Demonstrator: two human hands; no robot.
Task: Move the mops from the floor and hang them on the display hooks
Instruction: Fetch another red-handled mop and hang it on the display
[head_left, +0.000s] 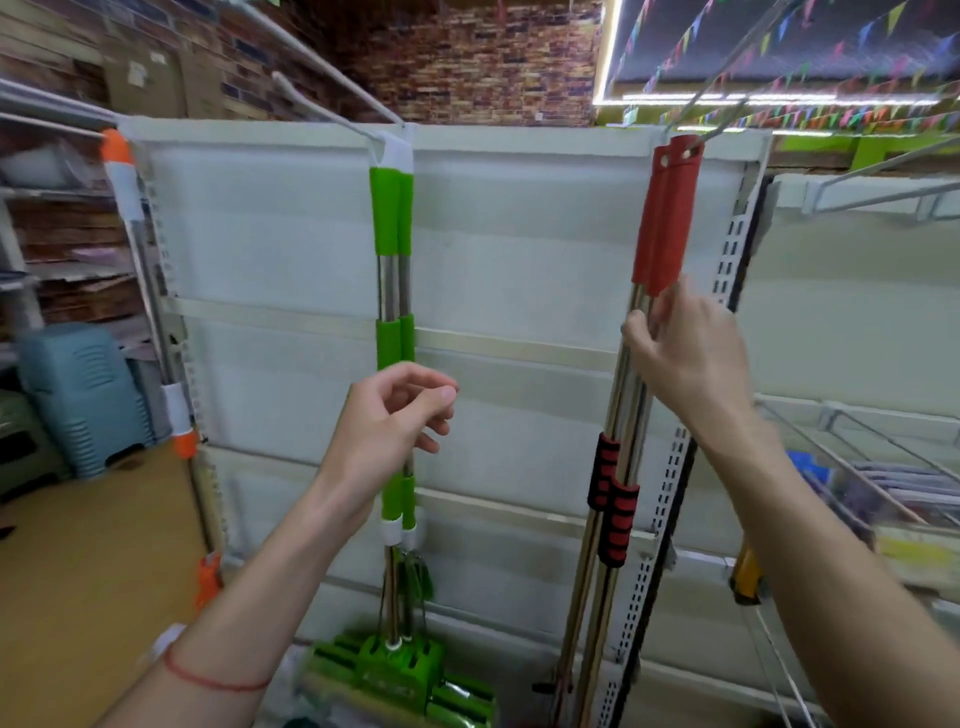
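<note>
Two red-handled mops (667, 218) hang side by side from a metal display hook (727, 111) at the upper right of the white panel. My right hand (685, 353) grips their steel poles just below the red top sleeves. Two green-handled mops (393, 218) hang from a white hook (332, 104) in the middle, their green heads (400, 675) low near the floor. My left hand (389, 431) floats in front of the green poles with fingers loosely curled, holding nothing. An orange-and-white mop (122, 171) hangs at the panel's left edge.
The white back panel (519, 234) has slotted uprights (727, 260) on its right side. Blue and grey plastic stools (83, 395) stand on the floor at the left. Wire shelving with goods (883, 478) fills the right side. A brick-pattern wall rises behind the display.
</note>
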